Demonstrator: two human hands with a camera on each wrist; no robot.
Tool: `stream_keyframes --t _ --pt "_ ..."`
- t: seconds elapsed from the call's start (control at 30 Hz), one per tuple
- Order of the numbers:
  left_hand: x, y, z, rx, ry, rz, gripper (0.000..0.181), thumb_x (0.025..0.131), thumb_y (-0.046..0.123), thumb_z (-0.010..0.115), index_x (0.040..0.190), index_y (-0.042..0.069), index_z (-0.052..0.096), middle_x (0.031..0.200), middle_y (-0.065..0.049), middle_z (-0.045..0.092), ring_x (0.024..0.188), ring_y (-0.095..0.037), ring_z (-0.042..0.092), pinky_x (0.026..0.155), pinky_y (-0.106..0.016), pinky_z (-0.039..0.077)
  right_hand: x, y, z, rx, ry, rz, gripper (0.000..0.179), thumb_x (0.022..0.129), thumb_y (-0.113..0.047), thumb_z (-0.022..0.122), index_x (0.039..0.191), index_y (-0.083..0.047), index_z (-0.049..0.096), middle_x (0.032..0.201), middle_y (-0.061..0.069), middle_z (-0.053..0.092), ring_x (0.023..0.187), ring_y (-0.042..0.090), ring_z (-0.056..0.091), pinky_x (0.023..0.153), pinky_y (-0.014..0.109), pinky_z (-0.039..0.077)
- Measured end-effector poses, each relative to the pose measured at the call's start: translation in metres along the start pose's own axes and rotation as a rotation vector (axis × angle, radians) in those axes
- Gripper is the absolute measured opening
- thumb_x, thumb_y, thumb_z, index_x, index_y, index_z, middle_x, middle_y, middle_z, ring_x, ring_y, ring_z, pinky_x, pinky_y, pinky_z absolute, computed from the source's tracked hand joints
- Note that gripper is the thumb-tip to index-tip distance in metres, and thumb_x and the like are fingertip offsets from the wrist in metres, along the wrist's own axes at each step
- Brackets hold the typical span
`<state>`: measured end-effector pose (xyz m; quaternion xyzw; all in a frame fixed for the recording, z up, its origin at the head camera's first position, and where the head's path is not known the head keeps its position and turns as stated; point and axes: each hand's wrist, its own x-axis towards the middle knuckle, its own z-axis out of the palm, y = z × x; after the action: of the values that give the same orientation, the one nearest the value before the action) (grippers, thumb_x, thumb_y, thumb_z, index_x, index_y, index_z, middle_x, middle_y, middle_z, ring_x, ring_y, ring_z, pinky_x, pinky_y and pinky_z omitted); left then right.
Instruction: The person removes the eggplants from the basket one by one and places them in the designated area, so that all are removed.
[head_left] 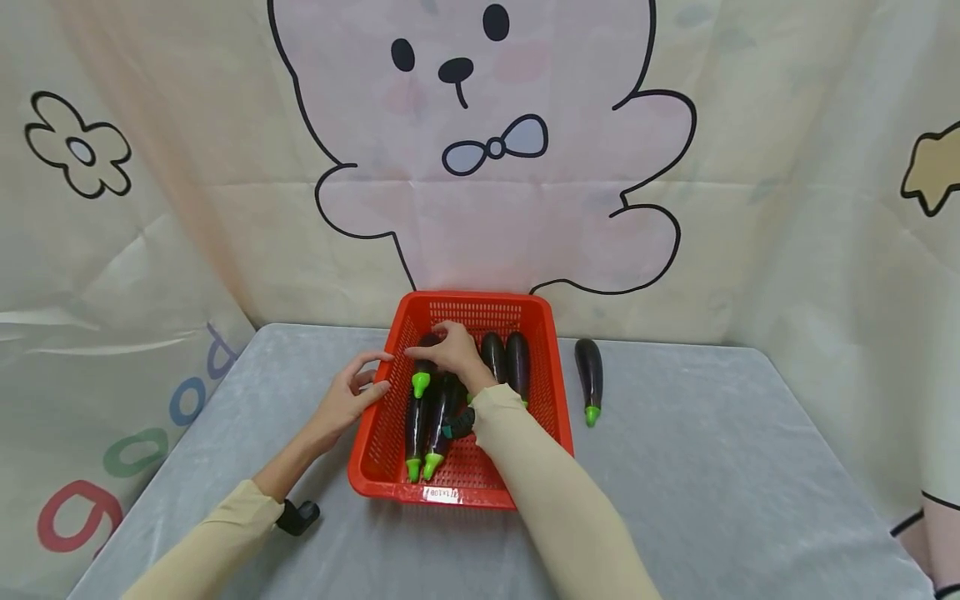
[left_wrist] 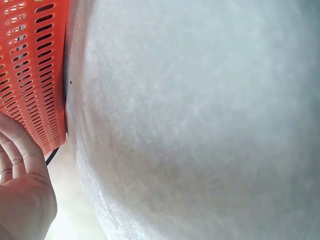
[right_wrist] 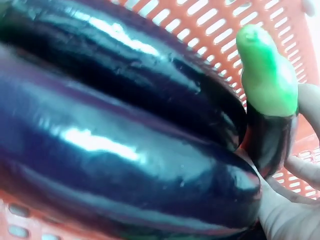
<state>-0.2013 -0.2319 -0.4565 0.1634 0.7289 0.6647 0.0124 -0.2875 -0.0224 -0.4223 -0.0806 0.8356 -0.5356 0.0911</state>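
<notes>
In the head view, my right hand (head_left: 454, 350) reaches into the red plastic basket (head_left: 371, 450) and grips an eggplant (head_left: 422, 367) at the far left. Its green stem end points toward me. The right wrist view shows that eggplant (right_wrist: 272, 135) with fingers around its dark body, beside two large glossy eggplants (right_wrist: 125, 150). Two eggplants (head_left: 438, 417) lie lengthwise at the basket's left. Two more eggplants (head_left: 517, 362) lie at its right, partly behind my right arm. My left hand (head_left: 348, 404) touches the basket's left rim with loosely bent fingers.
One eggplant (head_left: 589, 375) lies on the grey cloth-covered table (head_left: 690, 467), just right of the basket. A printed curtain (head_left: 585, 233) hangs behind the table's back edge. A white label (head_left: 441, 495) is on the basket's front rim.
</notes>
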Motion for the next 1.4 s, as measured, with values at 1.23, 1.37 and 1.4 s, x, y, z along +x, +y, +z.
stream_keyframes --t 1.23,1.37,1.4 --pt "0.001 0.004 0.003 -0.004 -0.011 -0.022 0.043 0.102 0.008 0.060 0.142 0.005 0.045 0.115 -0.033 0.059 0.088 -0.038 0.071 0.071 -0.047 0.061 0.002 -0.012 -0.028 0.349 -0.099 0.034 0.066 0.089 -0.014 0.081 0.146 -0.002 0.051 0.139 0.018 0.056 0.114 0.033 0.062 0.092 0.044 0.055" --pt "0.000 0.004 0.002 -0.010 -0.007 -0.019 0.043 0.102 0.007 0.060 0.142 0.004 0.045 0.114 -0.034 0.059 0.087 -0.038 0.071 0.071 -0.047 0.061 0.002 -0.026 -0.042 0.354 -0.102 0.029 0.067 0.089 -0.013 0.081 0.147 -0.005 0.050 0.143 0.016 0.053 0.114 0.032 0.063 0.093 0.044 0.055" --pt "0.000 0.004 0.002 -0.009 -0.004 -0.019 0.043 0.102 0.007 0.060 0.142 0.004 0.045 0.114 -0.034 0.059 0.087 -0.038 0.071 0.071 -0.047 0.061 0.002 -0.030 -0.045 0.354 -0.099 0.025 0.066 0.088 -0.013 0.081 0.147 -0.005 0.051 0.143 0.015 0.053 0.114 0.032 0.063 0.094 0.044 0.054"
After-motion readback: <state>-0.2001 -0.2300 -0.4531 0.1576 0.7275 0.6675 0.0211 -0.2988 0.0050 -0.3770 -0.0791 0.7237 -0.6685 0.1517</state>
